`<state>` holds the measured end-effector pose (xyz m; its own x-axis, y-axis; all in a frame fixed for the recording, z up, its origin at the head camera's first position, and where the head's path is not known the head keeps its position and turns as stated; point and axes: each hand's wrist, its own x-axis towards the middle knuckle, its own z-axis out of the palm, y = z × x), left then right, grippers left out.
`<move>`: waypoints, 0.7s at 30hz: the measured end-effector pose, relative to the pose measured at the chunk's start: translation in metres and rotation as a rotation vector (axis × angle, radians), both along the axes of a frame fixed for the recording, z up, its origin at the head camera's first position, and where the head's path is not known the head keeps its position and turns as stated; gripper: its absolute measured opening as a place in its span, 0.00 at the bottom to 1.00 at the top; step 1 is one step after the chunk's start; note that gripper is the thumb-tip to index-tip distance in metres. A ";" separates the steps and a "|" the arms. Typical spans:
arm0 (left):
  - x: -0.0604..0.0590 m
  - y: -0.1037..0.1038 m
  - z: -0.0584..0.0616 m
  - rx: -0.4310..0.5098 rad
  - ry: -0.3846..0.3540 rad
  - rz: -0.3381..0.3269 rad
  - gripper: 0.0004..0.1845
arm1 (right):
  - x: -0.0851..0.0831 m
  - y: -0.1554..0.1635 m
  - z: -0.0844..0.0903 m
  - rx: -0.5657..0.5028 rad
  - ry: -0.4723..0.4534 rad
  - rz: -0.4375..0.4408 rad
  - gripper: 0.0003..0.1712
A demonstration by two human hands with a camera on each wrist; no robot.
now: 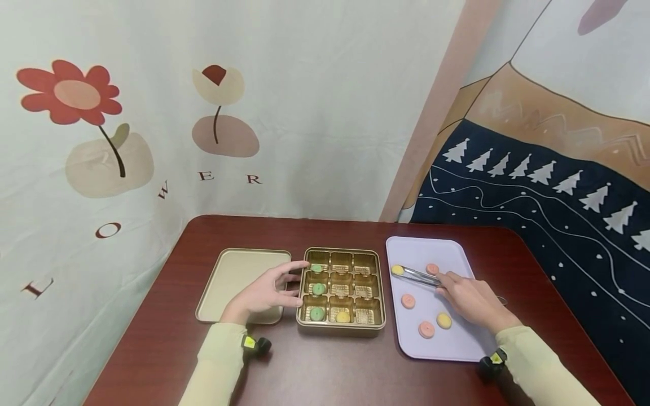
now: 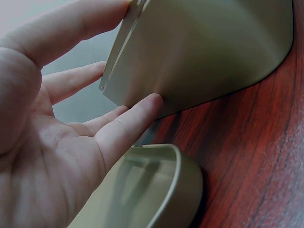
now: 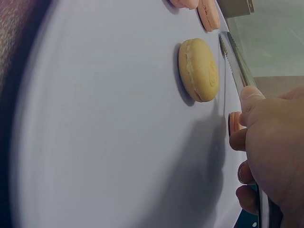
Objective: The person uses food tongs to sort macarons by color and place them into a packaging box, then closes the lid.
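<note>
My right hand [image 1: 469, 299] grips metal tongs [image 1: 418, 276] over the lavender tray [image 1: 487, 341]. The tong tips are at a yellow macaron [image 1: 398, 270] by the tray's left edge; how firmly they clasp it cannot be told. Three pink macarons [image 1: 408, 301] and another yellow macaron [image 3: 198, 70] lie on this tray. With extended fingers, my left hand [image 1: 265, 290] touches the left side of a gold tin [image 1: 341, 331]. The tin has a divided insert; green macarons [image 1: 317, 313] occupy its left column, and a yellow macaron [image 1: 343, 317] sits in the front middle compartment.
A shallow gold lid [image 1: 238, 265] lies left of the tin, partly beneath my left hand. All stand on a dark red wooden table [image 1: 335, 372]. Behind it hangs a printed curtain [image 1: 325, 113], with a dark blue patterned cloth [image 1: 508, 197] at right.
</note>
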<state>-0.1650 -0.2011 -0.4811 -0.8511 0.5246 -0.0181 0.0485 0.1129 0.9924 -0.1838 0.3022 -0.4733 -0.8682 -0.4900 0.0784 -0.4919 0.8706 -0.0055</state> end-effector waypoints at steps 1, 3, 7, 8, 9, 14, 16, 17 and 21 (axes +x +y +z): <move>0.000 0.000 0.000 0.001 -0.001 -0.001 0.50 | 0.000 0.000 0.000 -0.005 0.001 -0.001 0.34; 0.000 0.000 0.000 0.003 -0.001 0.000 0.50 | 0.000 0.001 0.000 -0.013 0.005 0.001 0.34; 0.000 0.000 0.000 0.005 0.003 -0.003 0.50 | -0.001 0.001 0.004 -0.021 -0.011 -0.010 0.32; 0.000 0.000 0.000 0.003 0.005 -0.004 0.50 | -0.002 0.001 0.006 -0.024 -0.018 -0.017 0.32; 0.000 0.000 0.000 0.003 0.004 -0.004 0.50 | -0.002 0.000 0.008 -0.028 -0.027 -0.027 0.32; 0.000 0.000 0.000 -0.001 -0.003 0.002 0.50 | -0.004 -0.001 0.020 -0.048 -0.020 -0.044 0.29; 0.000 0.000 0.001 0.000 -0.007 0.002 0.50 | -0.004 -0.002 0.025 -0.051 0.010 -0.029 0.28; 0.000 0.000 0.001 0.000 -0.008 0.000 0.50 | -0.005 -0.002 0.027 -0.056 0.025 -0.019 0.27; 0.000 -0.001 0.001 -0.002 -0.006 -0.002 0.50 | -0.006 -0.005 0.038 -0.062 0.065 0.001 0.25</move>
<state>-0.1647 -0.2016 -0.4799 -0.8501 0.5261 -0.0243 0.0425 0.1145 0.9925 -0.1903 0.2969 -0.4348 -0.8598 -0.4833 0.1648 -0.4938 0.8691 -0.0276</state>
